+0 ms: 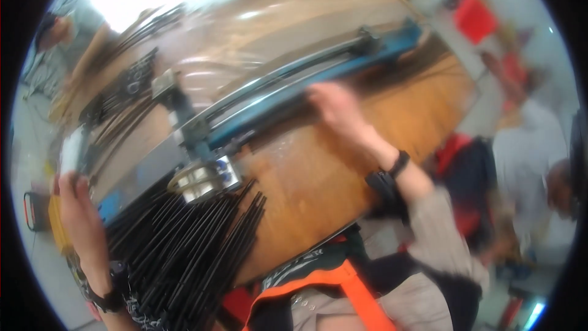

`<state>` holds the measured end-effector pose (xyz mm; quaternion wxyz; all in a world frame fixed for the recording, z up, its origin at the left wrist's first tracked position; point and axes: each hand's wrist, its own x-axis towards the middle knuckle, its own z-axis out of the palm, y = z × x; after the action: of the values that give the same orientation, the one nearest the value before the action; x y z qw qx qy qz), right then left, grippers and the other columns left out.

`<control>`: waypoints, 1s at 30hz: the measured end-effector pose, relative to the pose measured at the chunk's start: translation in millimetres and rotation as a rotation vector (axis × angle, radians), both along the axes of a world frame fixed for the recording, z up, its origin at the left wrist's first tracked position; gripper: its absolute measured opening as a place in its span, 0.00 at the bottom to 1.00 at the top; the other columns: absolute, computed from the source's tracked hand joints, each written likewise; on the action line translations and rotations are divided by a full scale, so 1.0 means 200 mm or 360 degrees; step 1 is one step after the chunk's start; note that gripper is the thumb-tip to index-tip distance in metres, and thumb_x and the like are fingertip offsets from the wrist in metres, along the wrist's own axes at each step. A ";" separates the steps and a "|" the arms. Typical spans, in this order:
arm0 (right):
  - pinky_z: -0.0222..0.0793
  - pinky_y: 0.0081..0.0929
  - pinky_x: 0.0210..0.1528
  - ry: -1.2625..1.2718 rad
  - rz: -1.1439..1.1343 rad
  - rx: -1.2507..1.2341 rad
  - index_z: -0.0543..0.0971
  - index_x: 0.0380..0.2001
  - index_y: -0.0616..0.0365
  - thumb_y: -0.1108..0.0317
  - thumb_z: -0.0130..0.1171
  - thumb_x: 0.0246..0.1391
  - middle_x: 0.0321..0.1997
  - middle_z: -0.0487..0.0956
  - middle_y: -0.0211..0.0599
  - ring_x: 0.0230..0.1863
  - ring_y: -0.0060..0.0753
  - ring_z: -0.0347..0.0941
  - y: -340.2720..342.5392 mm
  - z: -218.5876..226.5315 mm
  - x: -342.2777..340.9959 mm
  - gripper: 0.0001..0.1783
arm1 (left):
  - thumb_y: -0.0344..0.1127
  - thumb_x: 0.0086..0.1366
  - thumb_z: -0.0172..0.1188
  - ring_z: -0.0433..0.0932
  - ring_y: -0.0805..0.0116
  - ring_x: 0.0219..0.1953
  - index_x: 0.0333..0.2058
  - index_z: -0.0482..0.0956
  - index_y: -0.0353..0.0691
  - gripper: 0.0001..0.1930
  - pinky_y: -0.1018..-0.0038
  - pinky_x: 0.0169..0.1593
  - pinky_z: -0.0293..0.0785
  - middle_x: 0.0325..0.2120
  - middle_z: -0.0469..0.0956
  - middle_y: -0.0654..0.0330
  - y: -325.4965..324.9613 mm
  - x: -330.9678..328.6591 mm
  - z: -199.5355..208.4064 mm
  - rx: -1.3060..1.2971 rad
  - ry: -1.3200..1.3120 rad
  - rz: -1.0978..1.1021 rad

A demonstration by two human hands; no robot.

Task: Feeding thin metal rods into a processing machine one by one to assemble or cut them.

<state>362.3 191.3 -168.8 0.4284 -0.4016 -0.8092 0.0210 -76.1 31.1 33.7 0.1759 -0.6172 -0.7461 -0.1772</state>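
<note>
My left hand [83, 220] is at the far left of the bench, fingertips against the lower end of a pale, smooth object [73, 150]. Blur hides whether its fingers wrap round that object. My right hand [340, 110] reaches over the bench beside a long blue rail machine [294, 93]; its fingers are smeared by motion and any thing in them is not visible. At the machine's left end sits a silvery metal head [199, 182]. Between my left hand and this head lies a fanned bundle of thin black rods [184, 251].
The wooden bench top [318, 184] stretches to the right. More dark rods [125, 107] lie beyond the machine on the left. One person [55, 37] is at the upper left. Others, one in a pale top [531, 147], are at the right, near a red object [474, 18].
</note>
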 end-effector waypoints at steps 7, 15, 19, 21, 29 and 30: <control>0.75 0.34 0.38 0.0394 0.0920 -0.0608 0.84 0.39 0.53 0.62 0.64 0.61 0.33 0.85 0.41 0.36 0.40 0.82 0.15 0.14 -0.83 0.08 | 0.28 0.72 0.56 0.81 0.47 0.42 0.53 0.77 0.31 0.13 0.63 0.48 0.75 0.40 0.81 0.41 -0.20 -0.13 0.03 0.0192 0.0157 -0.0249; 0.68 0.36 0.45 0.0204 0.1173 -0.0169 0.89 0.33 0.45 0.55 0.69 0.55 0.23 0.82 0.30 0.30 0.32 0.75 0.21 0.29 -1.23 0.09 | 0.26 0.71 0.55 0.82 0.47 0.40 0.51 0.78 0.31 0.12 0.63 0.47 0.75 0.39 0.81 0.43 -0.53 -0.26 -0.07 0.0012 -0.0235 0.0056; 0.66 0.38 0.51 -0.0484 0.1047 -0.0154 0.87 0.33 0.49 0.62 0.67 0.55 0.26 0.80 0.34 0.34 0.35 0.75 0.21 0.26 -1.32 0.06 | 0.27 0.71 0.57 0.81 0.47 0.39 0.50 0.78 0.31 0.12 0.63 0.45 0.75 0.38 0.81 0.43 -0.50 -0.30 -0.16 0.0076 -0.0290 -0.0033; 0.63 0.41 0.53 -0.0684 0.1094 0.0167 0.85 0.32 0.49 0.61 0.67 0.55 0.24 0.79 0.34 0.33 0.36 0.75 0.21 0.26 -1.32 0.06 | 0.28 0.70 0.58 0.81 0.47 0.37 0.50 0.79 0.32 0.11 0.64 0.43 0.75 0.36 0.81 0.44 -0.46 -0.31 -0.18 0.0150 -0.0311 -0.0083; 0.61 0.44 0.58 -0.0515 0.0315 0.0587 0.80 0.30 0.49 0.74 0.61 0.51 0.28 0.78 0.31 0.38 0.43 0.75 0.36 0.22 -0.37 0.05 | 0.33 0.66 0.62 0.80 0.46 0.34 0.43 0.80 0.40 0.08 0.57 0.36 0.74 0.30 0.79 0.49 -0.31 -0.40 -0.30 -0.0072 -0.0122 -0.0170; 0.62 0.44 0.54 -0.0579 0.0113 0.0506 0.80 0.31 0.51 0.74 0.62 0.52 0.29 0.79 0.35 0.39 0.44 0.74 0.38 0.20 -0.21 0.04 | 0.32 0.66 0.62 0.80 0.46 0.36 0.44 0.81 0.38 0.09 0.59 0.39 0.76 0.33 0.80 0.48 -0.24 -0.39 -0.33 -0.0143 -0.0142 -0.0191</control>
<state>320.4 268.0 -128.0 0.3324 -0.2977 -0.8797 -0.1643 -153.7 -17.4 -32.2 0.1037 -0.6595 -0.7222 -0.1812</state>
